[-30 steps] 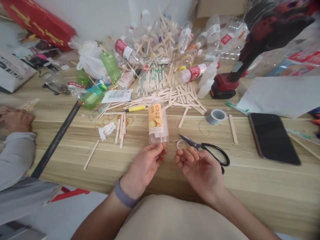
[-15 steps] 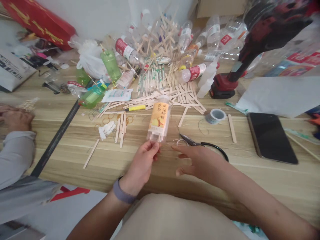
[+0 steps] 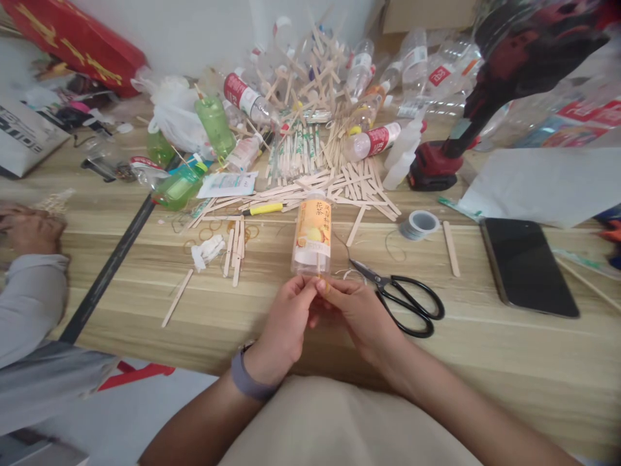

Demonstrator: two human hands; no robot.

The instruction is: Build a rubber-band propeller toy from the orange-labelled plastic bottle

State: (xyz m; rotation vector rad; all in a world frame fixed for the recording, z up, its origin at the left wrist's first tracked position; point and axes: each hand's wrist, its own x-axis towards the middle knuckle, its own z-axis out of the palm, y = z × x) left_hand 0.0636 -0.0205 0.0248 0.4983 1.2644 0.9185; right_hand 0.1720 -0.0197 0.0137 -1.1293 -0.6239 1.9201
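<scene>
A clear plastic bottle (image 3: 313, 226) with an orange and yellow label lies with its neck pointing away from me. My left hand (image 3: 286, 317) pinches at its near end. My right hand (image 3: 356, 314) meets it there, thumb and fingers pressed together. A thin light strip, perhaps a stick, shows against the bottle's base just above the thumbs; what the fingertips grip is mostly hidden. Black-handled scissors (image 3: 400, 294) lie beside my right hand, spread a little apart. Left of the bottle are several flat wooden sticks (image 3: 235, 249) and a crumpled white tissue (image 3: 207, 252).
Behind the bottle is a heap of craft sticks (image 3: 359, 184) and empty bottles. On the right are a tape roll (image 3: 420, 224), a phone (image 3: 528, 266) and a red-black power tool (image 3: 436, 162). Another person's hand (image 3: 33, 230) rests at far left. A yellow pen (image 3: 264, 209) lies near the sticks.
My right hand has moved left from above the scissors to the bottle's near end and closed beside my left hand. The scissors' handles are now uncovered. The bottle has shifted slightly right.
</scene>
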